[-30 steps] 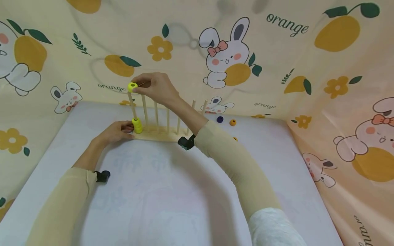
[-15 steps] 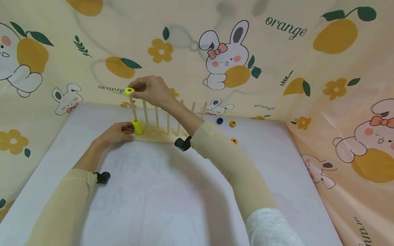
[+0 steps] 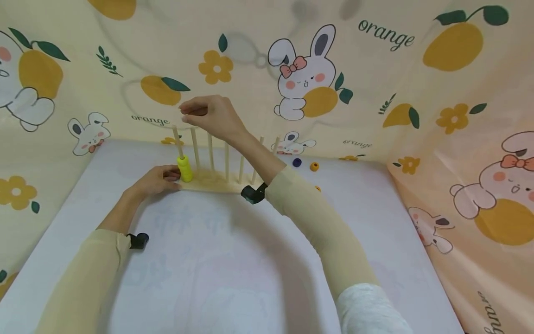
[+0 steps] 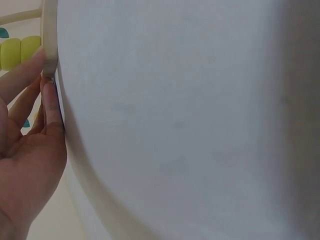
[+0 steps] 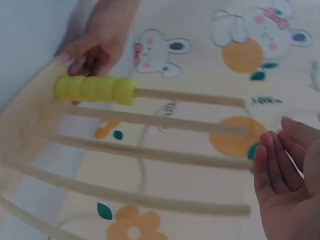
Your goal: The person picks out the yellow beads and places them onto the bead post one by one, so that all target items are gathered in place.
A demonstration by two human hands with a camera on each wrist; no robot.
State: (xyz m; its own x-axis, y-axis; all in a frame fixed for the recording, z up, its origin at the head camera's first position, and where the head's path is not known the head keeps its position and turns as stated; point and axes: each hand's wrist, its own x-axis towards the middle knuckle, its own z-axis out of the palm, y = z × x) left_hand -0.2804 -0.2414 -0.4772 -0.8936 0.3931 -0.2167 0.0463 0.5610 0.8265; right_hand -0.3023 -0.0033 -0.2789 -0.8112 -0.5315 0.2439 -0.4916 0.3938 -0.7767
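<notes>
Dowels stand in a row on a wooden base (image 3: 208, 183) at the far side of the white table (image 3: 233, 260). The leftmost peg (image 3: 178, 144) carries a stack of yellow beads (image 3: 184, 169) at its foot, touching the base; the right wrist view shows four of them pressed together (image 5: 95, 90), while in the head view they merge into one short column.

The left hand (image 3: 156, 180) rests against the left end of the base, fingers fairly straight, fingertips touching the board's edge (image 4: 49, 65) just beside the beads. The left wrist view is mostly filled by the pale tabletop, so only the fingers, a strip of base and two beads (image 4: 20, 52) show at its left margin.

The right hand (image 3: 210, 116) hovers above the tops of the left pegs, holding nothing, fingers relaxed and slightly bent. In the right wrist view (image 5: 290, 185) it is cut off at the frame's corner, its fingers lying loosely side by side, near the peg tips but apart from them.

Behind the right forearm, a dark blue bead (image 3: 297, 162) and an orange bead (image 3: 314, 166) lie on the table; another orange bead (image 3: 318, 188) is half hidden by the sleeve (image 3: 317, 222). Some of the right-hand pegs are also covered by the arm.
</notes>
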